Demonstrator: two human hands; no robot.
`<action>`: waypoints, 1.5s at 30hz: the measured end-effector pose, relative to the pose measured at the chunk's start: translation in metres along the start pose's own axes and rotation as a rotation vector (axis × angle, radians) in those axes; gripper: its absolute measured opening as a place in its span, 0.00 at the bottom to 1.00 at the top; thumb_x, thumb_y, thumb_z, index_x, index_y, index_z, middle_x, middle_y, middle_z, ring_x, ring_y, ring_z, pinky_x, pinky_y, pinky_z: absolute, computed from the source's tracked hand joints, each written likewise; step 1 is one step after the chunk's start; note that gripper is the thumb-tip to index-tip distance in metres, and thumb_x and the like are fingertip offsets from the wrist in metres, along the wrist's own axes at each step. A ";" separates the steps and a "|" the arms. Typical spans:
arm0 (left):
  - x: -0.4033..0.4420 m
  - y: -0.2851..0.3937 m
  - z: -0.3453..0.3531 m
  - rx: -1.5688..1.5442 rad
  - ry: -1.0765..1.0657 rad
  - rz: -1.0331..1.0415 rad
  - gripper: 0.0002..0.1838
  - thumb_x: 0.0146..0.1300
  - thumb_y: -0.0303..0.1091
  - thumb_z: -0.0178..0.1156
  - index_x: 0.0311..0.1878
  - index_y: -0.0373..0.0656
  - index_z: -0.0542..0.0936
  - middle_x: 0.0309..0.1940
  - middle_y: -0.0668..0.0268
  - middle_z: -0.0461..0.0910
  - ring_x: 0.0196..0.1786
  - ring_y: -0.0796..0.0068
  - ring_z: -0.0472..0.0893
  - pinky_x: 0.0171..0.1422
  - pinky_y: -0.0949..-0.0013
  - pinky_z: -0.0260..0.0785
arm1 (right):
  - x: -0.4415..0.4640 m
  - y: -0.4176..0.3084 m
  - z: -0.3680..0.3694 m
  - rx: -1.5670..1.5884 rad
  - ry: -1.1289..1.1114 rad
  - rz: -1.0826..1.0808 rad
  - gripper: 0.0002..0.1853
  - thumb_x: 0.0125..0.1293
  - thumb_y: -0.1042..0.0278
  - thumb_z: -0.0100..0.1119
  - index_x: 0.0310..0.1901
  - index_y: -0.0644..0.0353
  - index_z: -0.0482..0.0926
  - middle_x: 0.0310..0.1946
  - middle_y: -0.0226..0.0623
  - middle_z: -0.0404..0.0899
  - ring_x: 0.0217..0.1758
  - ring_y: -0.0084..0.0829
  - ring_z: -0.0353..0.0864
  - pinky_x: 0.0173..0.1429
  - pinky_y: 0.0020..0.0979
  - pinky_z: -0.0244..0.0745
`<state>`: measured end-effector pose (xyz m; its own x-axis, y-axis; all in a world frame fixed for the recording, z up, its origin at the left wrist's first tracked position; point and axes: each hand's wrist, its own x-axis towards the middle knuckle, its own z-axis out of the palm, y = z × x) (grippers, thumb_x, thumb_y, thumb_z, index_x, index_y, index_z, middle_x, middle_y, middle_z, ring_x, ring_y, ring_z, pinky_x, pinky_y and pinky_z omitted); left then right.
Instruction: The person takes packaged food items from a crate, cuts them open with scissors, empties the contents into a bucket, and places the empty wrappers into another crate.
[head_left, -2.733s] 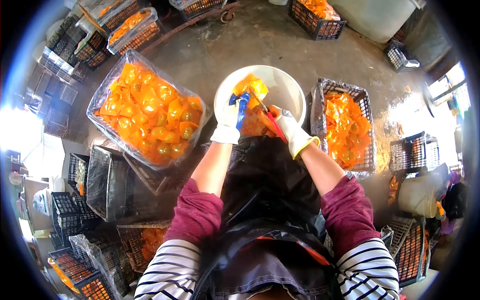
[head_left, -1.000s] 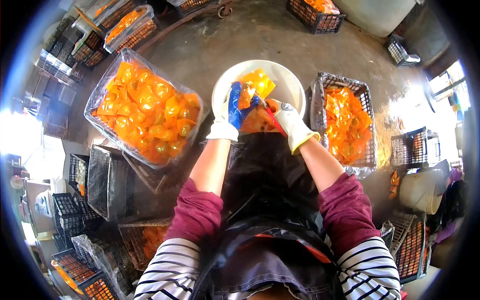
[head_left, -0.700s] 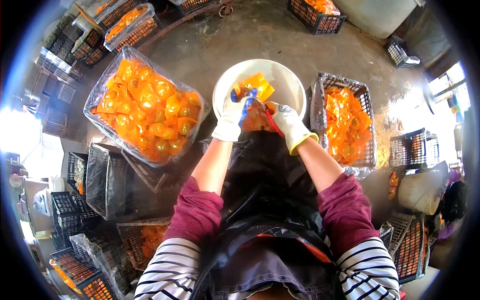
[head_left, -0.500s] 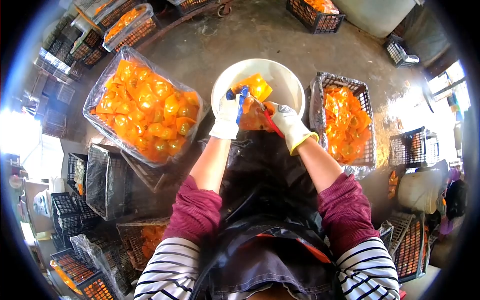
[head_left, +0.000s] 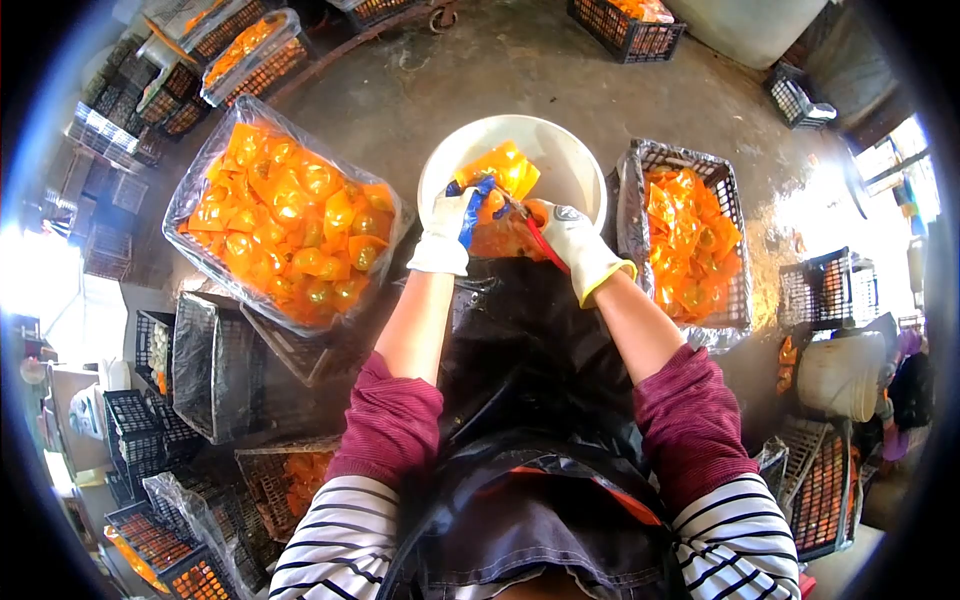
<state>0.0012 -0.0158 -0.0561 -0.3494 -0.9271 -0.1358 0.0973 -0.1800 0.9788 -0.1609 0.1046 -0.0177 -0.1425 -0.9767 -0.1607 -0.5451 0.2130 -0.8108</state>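
Over a white bucket, my left hand, in a white and blue glove, is closed on an orange plastic bag that looks shiny and crumpled. My right hand, in a white glove with a yellow cuff, grips red-handled scissors. Their tips reach the bag beside my left fingers; the blades are mostly hidden. Reddish-orange contents show in the bucket below the hands. Left of it stands a plastic-lined crate heaped with rounded orange bags. To the right, a black crate holds flatter orange bags.
A black apron covers my lap close to the bucket. An upright lined crate stands at lower left. Farther off, a black crate sits on the wet floor, and more stacked crates line the right side.
The view has shifted slightly. My left hand has tilted a little and the orange bag looks more crumpled. The scissors stay in my right hand at the bag.
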 end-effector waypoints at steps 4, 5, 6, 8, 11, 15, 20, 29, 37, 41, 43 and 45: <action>-0.026 0.037 0.013 0.051 0.052 0.053 0.19 0.63 0.36 0.64 0.51 0.32 0.79 0.46 0.57 0.83 0.43 0.67 0.82 0.51 0.69 0.75 | -0.015 -0.032 -0.013 -0.191 0.113 -0.006 0.18 0.64 0.51 0.57 0.50 0.52 0.79 0.38 0.46 0.83 0.44 0.44 0.82 0.48 0.38 0.74; -0.019 0.029 0.011 0.155 0.134 0.132 0.18 0.63 0.35 0.63 0.51 0.32 0.79 0.45 0.57 0.83 0.42 0.68 0.82 0.49 0.70 0.76 | -0.016 -0.036 -0.014 -0.177 0.128 -0.010 0.17 0.64 0.51 0.57 0.49 0.52 0.79 0.38 0.46 0.83 0.44 0.45 0.82 0.48 0.38 0.74; -0.018 0.034 0.011 0.259 0.218 0.215 0.16 0.64 0.33 0.62 0.51 0.32 0.79 0.44 0.57 0.83 0.41 0.69 0.82 0.47 0.70 0.77 | -0.015 -0.039 -0.015 -0.164 0.145 -0.018 0.17 0.64 0.51 0.57 0.48 0.52 0.79 0.37 0.46 0.83 0.43 0.45 0.82 0.48 0.39 0.74; -0.022 0.041 0.013 -0.035 0.290 0.116 0.14 0.65 0.31 0.61 0.51 0.32 0.79 0.42 0.57 0.83 0.40 0.70 0.83 0.45 0.71 0.77 | -0.016 -0.038 -0.016 -0.202 0.128 -0.023 0.20 0.65 0.49 0.57 0.51 0.55 0.78 0.39 0.49 0.82 0.44 0.49 0.80 0.49 0.39 0.73; -0.034 0.053 0.010 -0.299 0.320 0.058 0.13 0.67 0.30 0.60 0.50 0.32 0.79 0.40 0.58 0.84 0.40 0.68 0.84 0.45 0.72 0.76 | -0.024 -0.041 -0.021 -0.190 0.052 -0.018 0.21 0.65 0.49 0.58 0.52 0.56 0.77 0.41 0.50 0.81 0.45 0.52 0.79 0.50 0.39 0.72; -0.041 0.057 0.007 -0.264 0.316 0.035 0.16 0.67 0.35 0.60 0.51 0.33 0.79 0.41 0.59 0.84 0.41 0.70 0.83 0.47 0.73 0.74 | -0.027 -0.040 -0.018 -0.241 -0.003 -0.125 0.19 0.64 0.50 0.58 0.50 0.54 0.79 0.41 0.49 0.82 0.44 0.51 0.80 0.49 0.38 0.73; -0.038 0.046 -0.009 -0.307 0.220 0.043 0.19 0.70 0.41 0.56 0.55 0.35 0.76 0.49 0.58 0.82 0.48 0.70 0.82 0.52 0.72 0.74 | -0.019 -0.020 -0.011 -0.416 0.085 -0.005 0.12 0.64 0.62 0.53 0.44 0.54 0.81 0.41 0.49 0.81 0.45 0.51 0.80 0.49 0.40 0.73; -0.103 0.183 0.076 0.685 -0.042 0.120 0.26 0.67 0.54 0.55 0.50 0.36 0.79 0.40 0.56 0.84 0.41 0.64 0.82 0.46 0.68 0.73 | 0.024 0.023 0.012 0.171 -0.025 -0.009 0.15 0.71 0.71 0.46 0.58 0.59 0.70 0.53 0.39 0.74 0.54 0.30 0.76 0.59 0.31 0.72; -0.063 0.123 0.178 0.629 -0.211 0.364 0.35 0.50 0.56 0.70 0.55 0.42 0.74 0.48 0.49 0.80 0.53 0.47 0.79 0.57 0.58 0.71 | 0.028 0.084 0.027 0.059 0.328 -0.544 0.13 0.72 0.67 0.47 0.53 0.59 0.76 0.44 0.34 0.79 0.46 0.27 0.79 0.51 0.26 0.73; -0.050 0.125 0.041 0.149 0.085 0.329 0.25 0.65 0.34 0.60 0.63 0.40 0.67 0.48 0.61 0.79 0.46 0.73 0.79 0.54 0.71 0.72 | -0.007 0.015 -0.008 0.216 0.135 0.004 0.10 0.67 0.63 0.54 0.43 0.59 0.79 0.26 0.30 0.78 0.29 0.23 0.77 0.33 0.25 0.72; -0.020 0.084 -0.056 0.259 0.371 0.345 0.19 0.66 0.33 0.60 0.58 0.39 0.73 0.45 0.64 0.78 0.44 0.76 0.77 0.51 0.75 0.70 | -0.021 -0.015 -0.021 0.308 0.081 0.097 0.11 0.68 0.62 0.53 0.42 0.59 0.79 0.26 0.30 0.77 0.27 0.22 0.75 0.31 0.24 0.71; -0.028 0.050 -0.141 0.745 0.370 0.148 0.24 0.64 0.44 0.59 0.59 0.39 0.74 0.48 0.57 0.78 0.51 0.63 0.76 0.55 0.65 0.69 | -0.006 -0.003 -0.019 -0.084 0.026 0.017 0.11 0.68 0.61 0.53 0.41 0.60 0.78 0.25 0.30 0.77 0.27 0.22 0.75 0.31 0.24 0.70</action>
<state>0.1470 -0.0453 -0.0251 -0.0412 -0.9953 0.0873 -0.5671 0.0953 0.8181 -0.1741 0.1101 -0.0032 -0.1733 -0.9721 -0.1579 -0.6097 0.2318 -0.7580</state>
